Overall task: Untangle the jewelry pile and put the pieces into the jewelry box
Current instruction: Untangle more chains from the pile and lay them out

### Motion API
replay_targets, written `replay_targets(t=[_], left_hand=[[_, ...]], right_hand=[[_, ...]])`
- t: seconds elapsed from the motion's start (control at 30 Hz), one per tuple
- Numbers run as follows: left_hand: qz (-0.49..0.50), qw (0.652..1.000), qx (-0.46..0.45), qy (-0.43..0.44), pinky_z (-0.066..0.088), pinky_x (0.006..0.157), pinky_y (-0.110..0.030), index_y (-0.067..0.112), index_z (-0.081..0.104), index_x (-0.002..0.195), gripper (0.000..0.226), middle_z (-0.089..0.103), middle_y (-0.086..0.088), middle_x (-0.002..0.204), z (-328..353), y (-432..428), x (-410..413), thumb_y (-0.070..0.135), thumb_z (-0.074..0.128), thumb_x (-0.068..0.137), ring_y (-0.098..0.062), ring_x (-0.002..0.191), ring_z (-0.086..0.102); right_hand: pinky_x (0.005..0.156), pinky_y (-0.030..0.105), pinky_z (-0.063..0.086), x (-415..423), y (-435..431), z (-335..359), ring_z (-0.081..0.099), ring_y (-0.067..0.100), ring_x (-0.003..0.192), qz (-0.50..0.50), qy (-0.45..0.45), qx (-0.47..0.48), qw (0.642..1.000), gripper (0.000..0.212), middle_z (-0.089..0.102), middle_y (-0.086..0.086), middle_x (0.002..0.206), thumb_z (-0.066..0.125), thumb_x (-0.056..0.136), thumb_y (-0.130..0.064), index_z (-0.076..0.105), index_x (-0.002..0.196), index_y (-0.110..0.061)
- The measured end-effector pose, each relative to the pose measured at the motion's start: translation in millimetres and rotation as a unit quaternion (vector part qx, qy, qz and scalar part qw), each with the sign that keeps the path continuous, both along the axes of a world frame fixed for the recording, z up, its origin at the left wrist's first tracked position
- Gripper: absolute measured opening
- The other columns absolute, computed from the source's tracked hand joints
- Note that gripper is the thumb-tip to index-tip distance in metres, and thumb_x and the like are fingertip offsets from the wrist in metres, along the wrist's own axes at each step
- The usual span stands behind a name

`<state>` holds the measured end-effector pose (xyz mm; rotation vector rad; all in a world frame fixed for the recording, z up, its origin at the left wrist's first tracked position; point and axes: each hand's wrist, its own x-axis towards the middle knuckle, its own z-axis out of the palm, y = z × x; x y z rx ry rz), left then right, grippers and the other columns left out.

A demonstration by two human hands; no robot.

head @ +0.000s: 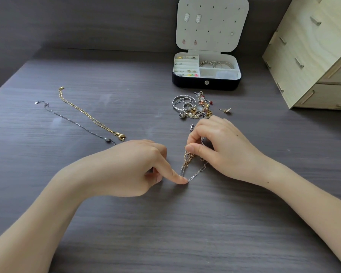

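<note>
At the frame's centre, the tangled chains are pinched at the knot by the right hand, one loop pressed down by a straight forefinger of the left hand. Likely light, limp and snag-prone, they are best held beside it.

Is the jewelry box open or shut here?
Open: the jewelry box has its lid standing upright, and the bangles inside are exposed.
</note>
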<state>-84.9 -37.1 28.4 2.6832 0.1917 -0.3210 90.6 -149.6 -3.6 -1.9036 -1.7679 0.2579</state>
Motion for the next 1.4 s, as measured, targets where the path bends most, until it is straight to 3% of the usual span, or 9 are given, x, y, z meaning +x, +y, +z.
replay_targets(t=[0.2,0.33,0.47,0.53,0.63,0.77,0.93,1.1,1.4], left_hand=[[-0.013,1.000,-0.023,-0.003,0.035,0.074,-0.012,0.060,0.060,0.109,0.036,0.048,0.016,0.083,0,0,-2,0.027,0.054,0.093,-0.003,0.085,0.047],[-0.014,0.998,-0.064,-0.013,0.041,0.076,-0.017,0.063,0.056,0.108,0.034,0.052,0.020,0.083,-1,0,-2,0.042,0.048,0.082,-0.002,0.086,0.053],[-0.005,0.994,-0.107,-0.020,0.045,0.079,-0.028,0.059,0.058,0.107,0.031,0.063,0.013,0.091,2,0,-2,0.043,0.053,0.081,-0.006,0.091,0.060],[0.005,0.991,-0.130,-0.027,0.047,0.078,-0.026,0.051,0.066,0.102,0.024,0.066,0.013,0.090,4,0,-3,0.039,0.060,0.082,-0.004,0.087,0.062],[0.015,0.988,-0.152,-0.036,0.045,0.074,-0.017,0.036,0.074,0.092,0.015,0.068,0.016,0.086,6,2,-3,0.035,0.063,0.081,-0.003,0.083,0.064],[0.035,0.989,-0.137,-0.042,0.037,0.066,-0.007,0.029,0.071,0.079,0.006,0.067,0.015,0.076,7,1,-2,0.028,0.068,0.084,-0.002,0.078,0.062],[0.139,0.981,-0.077,-0.115,0.040,0.060,-0.014,0.025,0.069,0.074,0.007,0.061,0.012,0.064,-5,-8,7,0.031,0.073,0.077,-0.005,0.069,0.056],[0.171,0.976,-0.053,-0.127,0.035,0.058,-0.012,0.030,0.063,0.066,0.013,0.053,0.013,0.062,-15,-23,12,0.026,0.073,0.073,-0.002,0.067,0.050],[0.193,0.974,-0.034,-0.109,0.032,0.058,-0.011,0.030,0.056,0.068,0.015,0.054,0.011,0.066,-14,-31,16,0.021,0.062,0.079,-0.001,0.062,0.046]], right_hand=[[0.075,0.021,0.036,-1,-9,14,0.048,0.011,0.082,0.085,0.124,-0.045,0.988,0.010,0.057,-0.016,0.078,0.061,0.080,-0.036,0.056,0.071,-0.037],[0.081,0.026,0.035,-1,-11,16,0.046,0.008,0.080,0.103,0.068,-0.064,0.990,0.011,0.056,-0.018,0.076,0.064,0.074,-0.039,0.056,0.067,-0.039],[0.077,0.024,0.032,2,-11,13,0.045,0.009,0.075,0.083,0.028,-0.040,0.995,0.023,0.057,-0.015,0.072,0.061,0.073,-0.049,0.062,0.065,-0.027],[0.074,0.024,0.032,1,-10,12,0.044,0.008,0.073,0.069,0.014,-0.020,0.997,0.026,0.055,-0.018,0.068,0.056,0.073,-0.054,0.059,0.065,-0.029],[0.073,0.027,0.034,-1,-8,9,0.043,0.007,0.072,0.057,-0.007,-0.007,0.998,0.015,0.055,-0.020,0.068,0.063,0.074,-0.044,0.060,0.070,-0.030],[0.069,0.022,0.030,-2,-7,6,0.041,0.004,0.071,0.081,-0.035,-0.010,0.996,0.021,0.055,-0.018,0.070,0.056,0.075,-0.049,0.065,0.071,-0.031],[0.068,0.029,0.033,-4,-7,5,0.039,0.004,0.070,0.086,-0.056,-0.020,0.995,0.024,0.056,-0.016,0.070,0.050,0.076,-0.049,0.066,0.071,-0.031],[0.063,0.030,0.026,-7,-7,4,0.030,0.005,0.068,0.083,-0.093,0.005,0.992,0.022,0.055,-0.015,0.069,0.048,0.076,-0.042,0.064,0.070,-0.028],[0.065,0.028,0.025,-5,-7,0,0.041,0.008,0.071,0.082,-0.084,-0.006,0.993,0.030,0.058,-0.013,0.073,0.044,0.078,-0.048,0.063,0.074,-0.026]])
